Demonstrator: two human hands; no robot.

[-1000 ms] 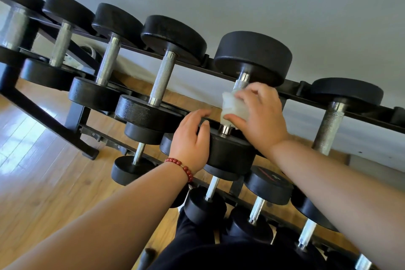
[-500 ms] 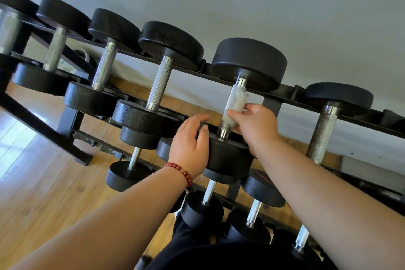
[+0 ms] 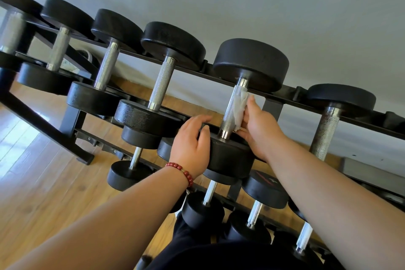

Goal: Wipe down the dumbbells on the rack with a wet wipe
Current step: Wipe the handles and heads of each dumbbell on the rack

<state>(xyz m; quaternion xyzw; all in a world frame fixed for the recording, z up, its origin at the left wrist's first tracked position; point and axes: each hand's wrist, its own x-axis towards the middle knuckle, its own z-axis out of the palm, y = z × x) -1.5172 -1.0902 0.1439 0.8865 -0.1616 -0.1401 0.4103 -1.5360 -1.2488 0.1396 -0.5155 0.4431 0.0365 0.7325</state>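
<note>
A black dumbbell (image 3: 252, 63) with a knurled steel handle lies on the top tier of the black rack (image 3: 291, 92). My right hand (image 3: 260, 129) presses a crumpled white wet wipe (image 3: 240, 106) against the right side of that handle. My left hand (image 3: 191, 142), with a red bead bracelet at the wrist, grips the near head of the same dumbbell, fingers curled over its top edge. Several more black dumbbells (image 3: 173, 44) sit in a row along the top tier to the left.
Another dumbbell (image 3: 337, 98) with a duller handle sits at the right of the top tier. Smaller dumbbells (image 3: 265, 189) fill the lower tier below my arms. A wooden floor (image 3: 39, 193) spreads at the left, a grey wall behind the rack.
My right hand has slid from wrapping around the handle to its right side, uncovering most of the steel handle. My left hand has stayed on the near head. The view moved closer.
</note>
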